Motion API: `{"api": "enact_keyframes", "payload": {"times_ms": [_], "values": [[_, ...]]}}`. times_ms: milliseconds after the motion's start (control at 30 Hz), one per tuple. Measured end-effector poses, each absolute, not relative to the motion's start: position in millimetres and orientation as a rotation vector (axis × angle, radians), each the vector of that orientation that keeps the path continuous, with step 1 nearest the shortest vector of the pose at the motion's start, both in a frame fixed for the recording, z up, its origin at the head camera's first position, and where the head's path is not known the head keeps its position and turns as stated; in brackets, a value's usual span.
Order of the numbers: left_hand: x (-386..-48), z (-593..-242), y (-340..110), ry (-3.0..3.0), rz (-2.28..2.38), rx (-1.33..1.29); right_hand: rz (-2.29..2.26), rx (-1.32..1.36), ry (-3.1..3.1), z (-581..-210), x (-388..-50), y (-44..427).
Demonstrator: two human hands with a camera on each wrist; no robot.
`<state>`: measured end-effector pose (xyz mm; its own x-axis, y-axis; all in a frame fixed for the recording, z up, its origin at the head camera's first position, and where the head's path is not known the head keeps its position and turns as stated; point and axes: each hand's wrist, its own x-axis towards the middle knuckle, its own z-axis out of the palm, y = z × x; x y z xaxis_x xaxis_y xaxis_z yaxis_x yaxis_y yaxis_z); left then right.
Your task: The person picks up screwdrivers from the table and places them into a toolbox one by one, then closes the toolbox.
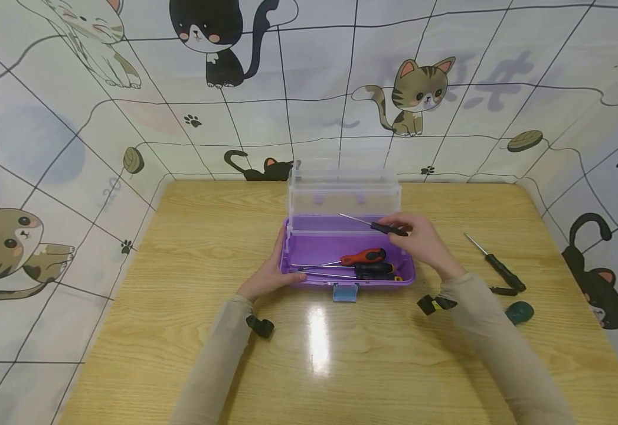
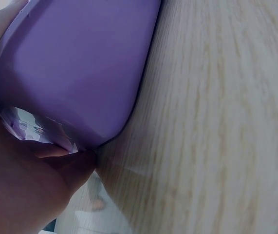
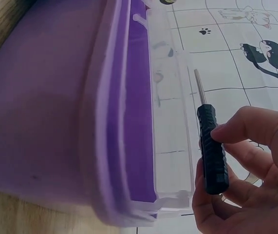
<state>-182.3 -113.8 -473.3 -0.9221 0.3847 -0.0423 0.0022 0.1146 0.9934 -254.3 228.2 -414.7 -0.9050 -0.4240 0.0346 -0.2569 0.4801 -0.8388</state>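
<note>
A purple toolbox (image 1: 314,243) stands on the table with its clear lid (image 1: 345,203) raised at the back. My left hand (image 1: 266,276) grips the box's left end, thumb over the front rim. The left wrist view shows its fingers against the end wall (image 2: 80,63). Above the right part of the box, my right hand (image 1: 424,241) pinches a screwdriver by its black handle (image 3: 213,151), the thin shaft pointing left. Inside the box lie a red-and-black screwdriver (image 1: 362,257) and black-handled screwdrivers (image 1: 375,269) along the front wall. A blue latch (image 1: 345,293) hangs down in front.
On the wooden table (image 1: 197,236), right of the box, lie another black-handled screwdriver (image 1: 505,273), a small black tool (image 1: 504,291) and a dark green handle (image 1: 520,311), partly behind the right sleeve. Cat-patterned sheeting (image 1: 319,71) walls the table at back and sides.
</note>
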Motion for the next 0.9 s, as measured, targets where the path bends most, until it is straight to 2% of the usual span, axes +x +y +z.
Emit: {"api": "enact_keyframes", "payload": {"times_ms": [333, 567, 900], "values": [[-182.0, -470.8, -114.7, 2.168, 1.809, 0.390, -1.356, -0.603, 2.521, -411.4, -265.4, 220.2], [-189.2, -497.1, -117.0, 2.206, 1.804, 0.372, -1.331, -0.619, 2.514, -406.0, -272.1, 211.8], [-190.1, -500.3, -117.1, 2.171, 1.848, 0.377, -1.357, -0.635, 2.393, -409.7, -286.9, 201.4]]}}
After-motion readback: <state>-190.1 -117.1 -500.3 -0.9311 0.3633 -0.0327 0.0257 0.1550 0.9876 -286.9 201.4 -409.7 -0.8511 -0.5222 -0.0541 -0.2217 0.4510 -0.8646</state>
